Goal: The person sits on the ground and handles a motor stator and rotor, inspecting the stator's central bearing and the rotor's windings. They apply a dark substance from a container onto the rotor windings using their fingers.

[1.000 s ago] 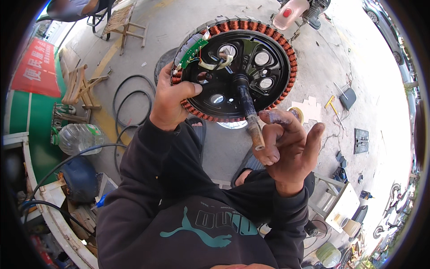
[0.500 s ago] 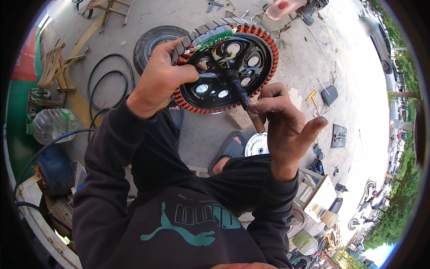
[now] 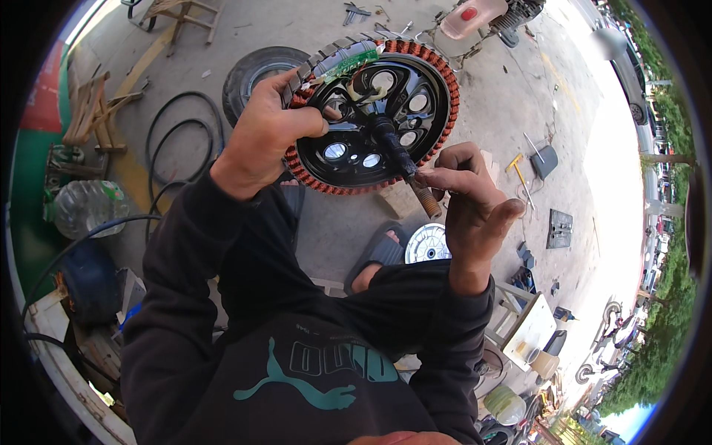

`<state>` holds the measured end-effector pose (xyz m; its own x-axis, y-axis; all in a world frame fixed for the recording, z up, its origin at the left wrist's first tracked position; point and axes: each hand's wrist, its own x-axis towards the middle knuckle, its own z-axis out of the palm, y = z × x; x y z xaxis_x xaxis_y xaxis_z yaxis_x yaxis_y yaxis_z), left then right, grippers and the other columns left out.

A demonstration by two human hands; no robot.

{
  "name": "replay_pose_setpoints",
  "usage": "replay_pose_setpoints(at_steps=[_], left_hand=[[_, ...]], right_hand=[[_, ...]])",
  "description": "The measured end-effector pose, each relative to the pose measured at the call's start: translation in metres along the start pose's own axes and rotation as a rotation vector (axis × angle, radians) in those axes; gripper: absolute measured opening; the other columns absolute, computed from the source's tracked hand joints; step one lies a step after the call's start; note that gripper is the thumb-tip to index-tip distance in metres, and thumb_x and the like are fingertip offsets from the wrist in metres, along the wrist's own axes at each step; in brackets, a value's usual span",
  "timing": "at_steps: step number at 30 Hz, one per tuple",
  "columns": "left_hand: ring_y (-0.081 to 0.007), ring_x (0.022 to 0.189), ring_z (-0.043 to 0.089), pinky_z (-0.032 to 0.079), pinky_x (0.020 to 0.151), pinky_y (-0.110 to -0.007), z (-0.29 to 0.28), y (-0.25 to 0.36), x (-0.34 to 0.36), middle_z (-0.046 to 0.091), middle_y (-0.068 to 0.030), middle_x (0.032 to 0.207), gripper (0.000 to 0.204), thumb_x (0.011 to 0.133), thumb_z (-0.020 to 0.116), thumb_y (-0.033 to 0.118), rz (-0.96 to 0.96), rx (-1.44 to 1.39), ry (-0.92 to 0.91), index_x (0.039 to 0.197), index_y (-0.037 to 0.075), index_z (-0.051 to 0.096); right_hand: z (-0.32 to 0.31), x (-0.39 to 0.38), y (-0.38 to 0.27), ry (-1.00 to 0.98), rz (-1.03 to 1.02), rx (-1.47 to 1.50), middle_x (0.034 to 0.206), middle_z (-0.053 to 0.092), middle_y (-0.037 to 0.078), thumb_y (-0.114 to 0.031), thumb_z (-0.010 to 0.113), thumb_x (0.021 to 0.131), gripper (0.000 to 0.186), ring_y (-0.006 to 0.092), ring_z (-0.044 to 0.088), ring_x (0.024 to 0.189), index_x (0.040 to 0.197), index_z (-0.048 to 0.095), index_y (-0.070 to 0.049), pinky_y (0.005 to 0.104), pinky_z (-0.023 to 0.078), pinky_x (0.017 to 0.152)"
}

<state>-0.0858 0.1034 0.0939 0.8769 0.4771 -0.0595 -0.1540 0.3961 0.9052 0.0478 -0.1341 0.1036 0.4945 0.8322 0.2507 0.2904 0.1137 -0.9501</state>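
My left hand (image 3: 271,141) grips a motor stator (image 3: 443,81) by its upper left rim, the thumb pressed on its black inner face. Copper windings run around the stator's edge, and its black hub plate has round holes. Near my left fingers a green circuit board (image 3: 347,65) sits on the rim. A dark axle (image 3: 397,152) sticks out from the centre, tilted toward me, with a rusty threaded end. Beside that axle is my right hand (image 3: 475,196), its index fingertip touching the shaft, thumb stretched away and other fingers loosely curled.
A tyre (image 3: 248,74) lies on the concrete behind the stator. By my sandal (image 3: 378,256) rests a silver round cover (image 3: 426,243). A black hose (image 3: 152,137) coils at left near a plastic bottle (image 3: 87,209). A yellow-handled tool (image 3: 519,169) and a low table (image 3: 530,330) are at right.
The stator has tilted slightly in my left hand. My right hand has shifted a little, its index fingertip still at the axle and its thumb drawn slightly inward.
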Motion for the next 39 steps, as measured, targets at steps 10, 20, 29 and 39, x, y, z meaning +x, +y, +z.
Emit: replay_pose_setpoints(at_steps=[10,20,29,39], left_hand=[[-0.0110,0.079,0.064,0.053,0.076,-0.025,0.003,0.002,-0.005,0.068,-0.0058,0.090,0.032,0.073,0.058,-0.006,-0.006,0.048,-0.063,0.105,-0.007,0.064],[-0.0100,0.080,0.062,0.052,0.076,-0.025,0.004,0.001,-0.006,0.068,-0.0051,0.089,0.034,0.073,0.058,-0.006,-0.009,0.109,-0.057,0.107,-0.006,0.064],[-0.0092,0.079,0.060,0.052,0.076,-0.024,0.009,0.000,-0.005,0.067,-0.0041,0.087,0.033,0.074,0.058,-0.004,-0.032,0.142,-0.080,0.106,-0.007,0.064],[-0.0095,0.078,0.060,0.051,0.075,-0.025,0.007,-0.003,-0.003,0.067,-0.0042,0.088,0.033,0.073,0.059,-0.002,-0.022,0.174,-0.093,0.106,-0.006,0.065]], right_hand=[[0.001,0.002,-0.012,0.080,-0.004,0.035,0.094,0.049,0.012,-0.086,0.013,0.089,0.107,0.0229,0.046,0.084,0.088,0.076,0.001,0.0310,0.036,0.075],[-0.012,-0.006,-0.012,-0.117,-0.053,0.009,0.092,0.050,0.010,-0.088,0.012,0.087,0.109,0.0191,0.050,0.079,0.091,0.078,-0.001,0.0303,0.039,0.071],[-0.006,0.003,-0.012,-0.107,-0.029,-0.120,0.088,0.049,0.010,-0.086,0.010,0.088,0.108,0.0206,0.048,0.076,0.083,0.076,-0.001,0.0309,0.036,0.068],[-0.013,0.002,-0.011,-0.038,-0.090,-0.080,0.086,0.050,0.009,-0.084,0.017,0.090,0.102,0.0178,0.044,0.072,0.080,0.076,-0.001,0.0297,0.033,0.062]])
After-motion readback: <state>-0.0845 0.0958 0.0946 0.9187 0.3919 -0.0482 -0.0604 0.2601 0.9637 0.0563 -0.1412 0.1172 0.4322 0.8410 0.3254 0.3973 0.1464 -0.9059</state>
